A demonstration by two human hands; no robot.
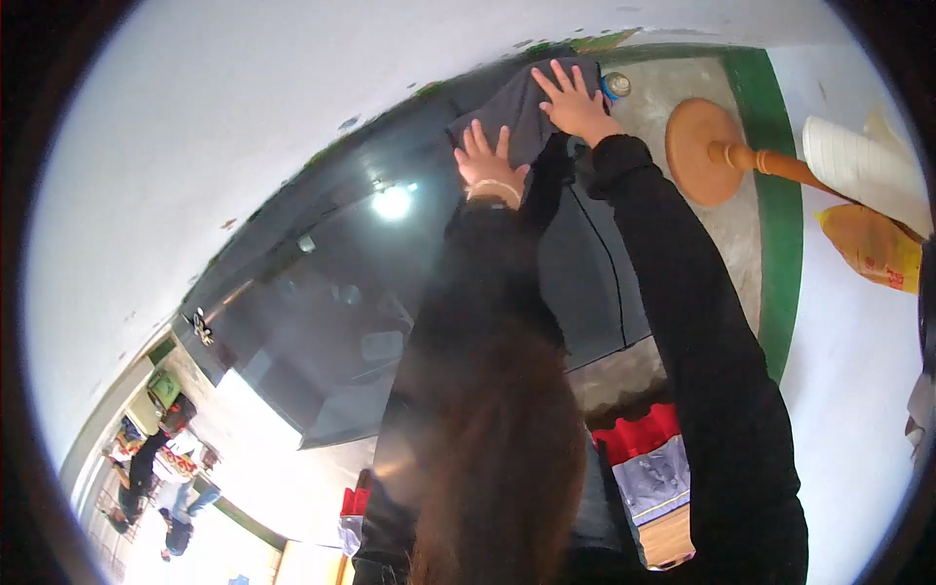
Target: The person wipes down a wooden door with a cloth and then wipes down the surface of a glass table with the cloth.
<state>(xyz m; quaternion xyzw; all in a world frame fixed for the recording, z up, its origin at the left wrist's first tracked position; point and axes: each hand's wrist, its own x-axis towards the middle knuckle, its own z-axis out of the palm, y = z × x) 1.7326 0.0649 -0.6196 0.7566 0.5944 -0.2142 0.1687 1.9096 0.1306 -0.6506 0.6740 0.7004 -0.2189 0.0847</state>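
My left hand (487, 164) lies with its fingers spread on a dark grey cloth (526, 109), and a pale band circles the wrist. To its right and farther away, my right hand (577, 105) presses flat on the same cloth, fingers apart. The cloth is spread at the far end of a dark, glossy surface (331, 283) that mirrors a bright light. Just beyond the right hand's edge stands a small round container (616, 86) with a blue side. A thin black cord (606, 244) runs along the surface under my right arm.
On the right a turned wooden stand with a round base (704, 151) lies sideways near a yellow-orange packet (871, 246). A white wall (224, 117) borders the far left side. Below are red and grey fabric pieces (648, 463). People (146, 468) are in the distance, lower left.
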